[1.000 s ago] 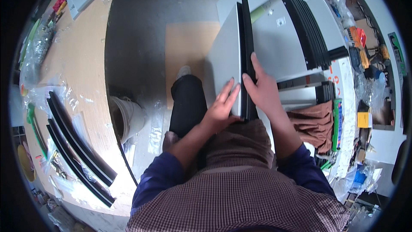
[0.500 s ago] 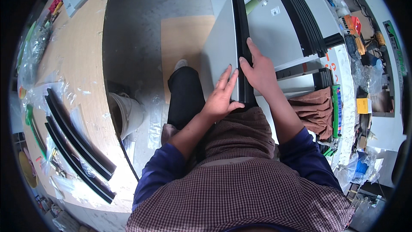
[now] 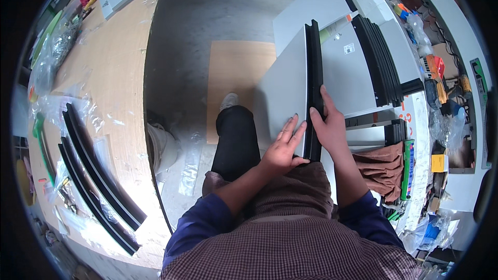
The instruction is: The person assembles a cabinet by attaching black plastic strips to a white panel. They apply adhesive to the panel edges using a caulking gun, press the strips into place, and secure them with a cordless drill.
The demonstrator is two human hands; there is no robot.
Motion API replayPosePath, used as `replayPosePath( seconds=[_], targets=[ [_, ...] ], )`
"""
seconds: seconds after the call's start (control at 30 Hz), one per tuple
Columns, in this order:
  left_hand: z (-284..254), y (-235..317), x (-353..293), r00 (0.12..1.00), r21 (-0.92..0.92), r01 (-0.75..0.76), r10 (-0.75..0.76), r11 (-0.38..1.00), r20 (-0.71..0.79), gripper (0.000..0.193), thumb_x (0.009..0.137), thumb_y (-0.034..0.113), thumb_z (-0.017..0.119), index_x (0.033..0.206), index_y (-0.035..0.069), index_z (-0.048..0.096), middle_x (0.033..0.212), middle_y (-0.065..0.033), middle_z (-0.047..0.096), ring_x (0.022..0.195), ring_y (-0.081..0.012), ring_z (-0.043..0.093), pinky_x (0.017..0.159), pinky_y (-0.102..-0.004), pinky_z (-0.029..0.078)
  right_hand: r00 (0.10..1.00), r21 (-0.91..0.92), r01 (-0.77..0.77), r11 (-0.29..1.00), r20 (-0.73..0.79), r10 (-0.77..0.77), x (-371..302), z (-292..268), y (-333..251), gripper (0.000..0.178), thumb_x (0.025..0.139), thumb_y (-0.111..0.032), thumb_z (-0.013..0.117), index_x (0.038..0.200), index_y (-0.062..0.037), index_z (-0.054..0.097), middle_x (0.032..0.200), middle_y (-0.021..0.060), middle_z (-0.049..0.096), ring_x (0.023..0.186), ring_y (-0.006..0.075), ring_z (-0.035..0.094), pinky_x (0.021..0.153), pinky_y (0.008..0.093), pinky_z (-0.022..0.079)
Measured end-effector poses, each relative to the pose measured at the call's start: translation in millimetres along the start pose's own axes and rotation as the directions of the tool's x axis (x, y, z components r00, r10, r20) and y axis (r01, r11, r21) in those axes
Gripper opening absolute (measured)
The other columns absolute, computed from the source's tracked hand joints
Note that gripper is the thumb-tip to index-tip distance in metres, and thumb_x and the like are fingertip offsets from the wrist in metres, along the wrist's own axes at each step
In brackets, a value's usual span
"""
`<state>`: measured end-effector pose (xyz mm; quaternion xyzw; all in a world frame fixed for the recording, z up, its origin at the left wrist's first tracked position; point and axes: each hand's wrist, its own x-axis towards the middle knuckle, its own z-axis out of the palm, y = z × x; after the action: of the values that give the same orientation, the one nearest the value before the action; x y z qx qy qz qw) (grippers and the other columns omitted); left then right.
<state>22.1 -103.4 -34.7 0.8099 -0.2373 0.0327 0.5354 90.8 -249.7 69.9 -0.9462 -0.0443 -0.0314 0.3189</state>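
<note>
A light grey panel (image 3: 284,85) stands on edge in front of my body, with a long black edge strip (image 3: 313,83) running along its upward edge. My left hand (image 3: 281,149) lies with spread fingers against the panel's left face, its thumb at the strip's near end. On the other side, my right hand (image 3: 330,127) grips the strip, thumb on top and forefinger stretched along its right side; its other fingers are hidden.
More grey panels (image 3: 340,67) with black strips (image 3: 381,62) lean at the right, near a brown cloth (image 3: 381,168) and a green tube (image 3: 408,169). Two black strips (image 3: 98,171) lie on the wooden table (image 3: 116,72) at left. Below it stands a white bucket (image 3: 163,148).
The whole view has shifted, so everything sits lower and mostly farther right in the picture. Both hands keep about the same places on the panel and strip.
</note>
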Motion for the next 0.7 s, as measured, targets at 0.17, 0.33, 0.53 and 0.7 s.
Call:
replayPosePath(
  seconds=[0.17, 0.33, 0.53, 0.7],
  targets=[
    [8.5, -2.0, 3.1, 0.975, 0.002, -0.135, 0.133, 0.991, -0.178, 0.095, 0.074, 0.041, 0.079, 0.151, 0.006, 0.036, 0.154, -0.0293, 0.027, 0.142, -0.0447, 0.03, 0.116, -0.0453, 0.03, 0.999, -0.031, 0.038, 0.999, -0.027, -0.039, 3.8, -8.8, 8.4, 0.059, 0.087, -0.018, 0.062, 0.143, -0.0054, 0.047, 0.108, 0.0297, 0.066, 0.096, 0.042, 0.068, 0.084, 0.042, 0.053],
    [15.0, -4.0, -5.1, 0.974, 0.109, -0.085, 0.106, 0.99, -0.199, 0.084, 0.079, 0.046, 0.073, 0.148, 0.011, 0.042, 0.156, -0.0273, 0.026, 0.14, -0.0438, 0.035, 0.112, -0.0438, 0.038, 0.985, 0.084, 0.039, 0.996, -0.173, -0.024, 3.0, -34.0, -34.9, 0.059, 0.092, -0.002, 0.056, 0.149, -0.0095, 0.042, 0.084, 0.0091, 0.068, 0.068, 0.0116, 0.058, 0.065, 0.0308, 0.051],
    [43.6, -36.9, -7.5, 0.983, -0.347, -0.1, 0.038, 0.932, -0.18, 0.072, 0.083, 0.049, 0.07, 0.134, 0.003, 0.05, 0.141, -0.0221, 0.046, 0.123, -0.0376, 0.052, 0.103, -0.0416, 0.045, 0.915, 0.682, 0.118, 0.721, 0.207, -0.346, 4.1, 34.0, -136.1, 0.056, 0.094, -0.005, 0.05, 0.148, -0.005, 0.039, 0.131, 0.0139, 0.057, 0.094, 0.0132, 0.064, 0.083, 0.0275, 0.05],
    [36.7, -35.9, -10.4, 0.961, -0.38, -0.101, -0.01, 0.919, -0.278, 0.063, 0.088, 0.044, 0.067, 0.137, 0.008, 0.051, 0.137, -0.0154, 0.053, 0.127, -0.0307, 0.049, 0.107, -0.0423, 0.04, 0.725, 0.79, 0.233, 0.568, 0.248, -0.642, 8.9, 135.0, -231.8, 0.048, 0.102, -0.015, 0.047, 0.147, 0.0006, 0.039, 0.146, 0.0148, 0.047, 0.128, 0.021, 0.048, 0.108, 0.0341, 0.037]
  ],
)
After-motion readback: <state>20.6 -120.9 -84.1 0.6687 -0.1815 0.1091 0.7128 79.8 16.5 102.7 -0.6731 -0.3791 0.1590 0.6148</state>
